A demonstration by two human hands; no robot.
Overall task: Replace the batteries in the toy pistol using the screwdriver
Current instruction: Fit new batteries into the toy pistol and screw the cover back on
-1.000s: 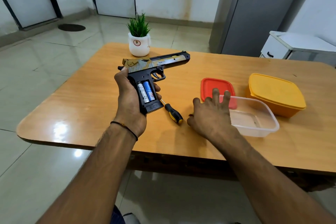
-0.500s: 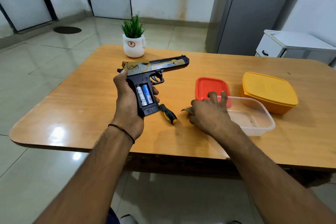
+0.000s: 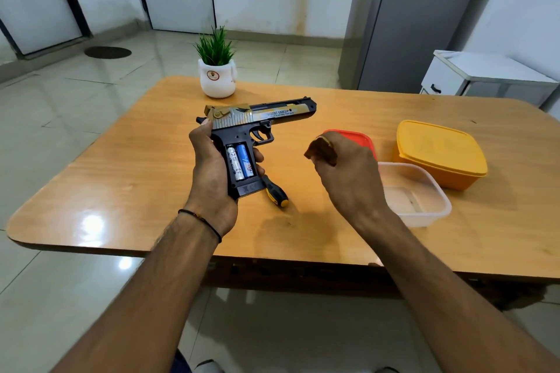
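My left hand [image 3: 210, 172] grips the black and gold toy pistol [image 3: 257, 116] by its handle, barrel pointing right, above the wooden table [image 3: 136, 191]. The handle's battery bay is uncovered and shows two batteries [image 3: 240, 162], one white and one blue. To the right, my right hand [image 3: 348, 175] is lifted off the table and pinches a small dark flat piece, the battery cover [image 3: 321, 151], between its fingertips. A screwdriver [image 3: 275, 191] with a black and yellow handle lies on the table just below the pistol's grip; its tip is hidden behind the pistol.
A clear plastic box [image 3: 415, 194] sits right of my right hand, with a red lid [image 3: 360, 138] behind it and a closed yellow box [image 3: 439, 153] further right. A small potted plant [image 3: 216, 70] stands at the table's far edge. A white cabinet [image 3: 485, 76] is at the back right.
My right hand picked the dark cover up off the table and rose with it. The left hand kept the pistol nearly still.
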